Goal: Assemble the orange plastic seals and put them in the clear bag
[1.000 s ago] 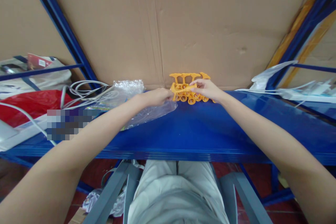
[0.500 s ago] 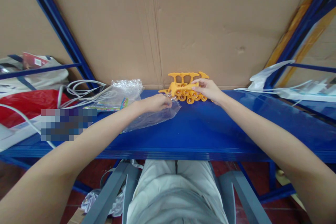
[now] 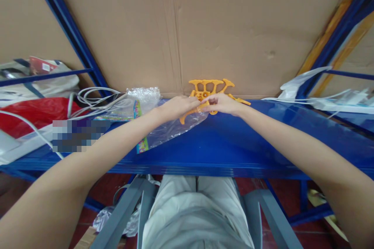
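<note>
A stack of orange plastic pieces (image 3: 210,85) stands at the back of the blue shelf (image 3: 233,140), against the cardboard wall. My right hand (image 3: 222,103) is closed on one orange piece (image 3: 191,112) and holds it slanting, its lower end inside the mouth of a clear plastic bag (image 3: 171,128). My left hand (image 3: 179,106) pinches the bag's upper edge right beside the right hand. The bag lies on the shelf and trails toward me, with a colourful printed strip (image 3: 139,126) along its left side.
More crumpled clear plastic (image 3: 143,95) and white cables (image 3: 93,101) lie to the left, beside a red bag (image 3: 37,113). White plastic bags and cables (image 3: 315,99) sit on the right. Blue uprights (image 3: 67,27) frame the shelf. My knees and grey chair arms show below.
My right hand took one orange piece off the stack and brought it left and down into the bag's mouth. My left hand lifted the bag's edge to meet it.
</note>
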The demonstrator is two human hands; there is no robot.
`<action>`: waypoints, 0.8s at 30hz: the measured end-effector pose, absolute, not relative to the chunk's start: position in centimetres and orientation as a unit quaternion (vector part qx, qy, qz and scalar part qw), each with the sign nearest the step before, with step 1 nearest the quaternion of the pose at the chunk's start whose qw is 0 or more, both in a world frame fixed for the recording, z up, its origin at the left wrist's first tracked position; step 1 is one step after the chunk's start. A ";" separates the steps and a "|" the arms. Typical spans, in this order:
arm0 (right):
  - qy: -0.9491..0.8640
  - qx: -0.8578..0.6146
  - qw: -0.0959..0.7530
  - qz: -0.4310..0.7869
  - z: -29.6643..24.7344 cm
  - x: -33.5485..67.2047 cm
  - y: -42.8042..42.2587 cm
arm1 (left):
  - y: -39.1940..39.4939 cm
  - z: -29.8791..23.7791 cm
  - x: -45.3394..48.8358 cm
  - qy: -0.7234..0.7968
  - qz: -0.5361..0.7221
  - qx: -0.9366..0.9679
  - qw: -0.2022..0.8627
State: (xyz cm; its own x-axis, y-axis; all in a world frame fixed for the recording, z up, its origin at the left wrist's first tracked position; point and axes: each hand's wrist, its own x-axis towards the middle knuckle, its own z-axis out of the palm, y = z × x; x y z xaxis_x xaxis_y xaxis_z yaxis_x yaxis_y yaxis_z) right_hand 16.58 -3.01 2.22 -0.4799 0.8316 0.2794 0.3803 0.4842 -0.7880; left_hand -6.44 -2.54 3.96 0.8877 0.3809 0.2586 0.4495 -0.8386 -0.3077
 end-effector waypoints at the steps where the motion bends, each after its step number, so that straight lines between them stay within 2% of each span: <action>1: -0.803 -0.377 0.317 0.334 2.3 16.3 -3.0 | -2.6 3.9 -6.3 -0.206 -0.095 -0.953 0.199; 6: -0.850 -0.361 0.243 0.298 2.5 14.6 -2.3 | -2.7 3.0 -6.2 -0.160 -0.085 -0.952 0.246; 9: -0.848 -0.360 0.223 0.317 2.4 13.7 -1.9 | -2.7 2.8 -6.6 -0.146 -0.078 -0.953 0.255; 14: -0.787 -0.371 0.317 0.378 1.5 12.3 -1.9 | -2.4 3.7 -7.3 -0.190 -0.103 -0.947 0.236; 20: -0.671 -0.388 0.405 0.485 0.9 11.2 -2.3 | -0.7 6.4 -9.9 -0.420 -0.181 -0.863 0.215; 24: -0.638 -0.411 0.442 0.478 1.1 10.9 -2.5 | 1.5 7.7 -14.0 -0.628 -0.140 -0.749 0.161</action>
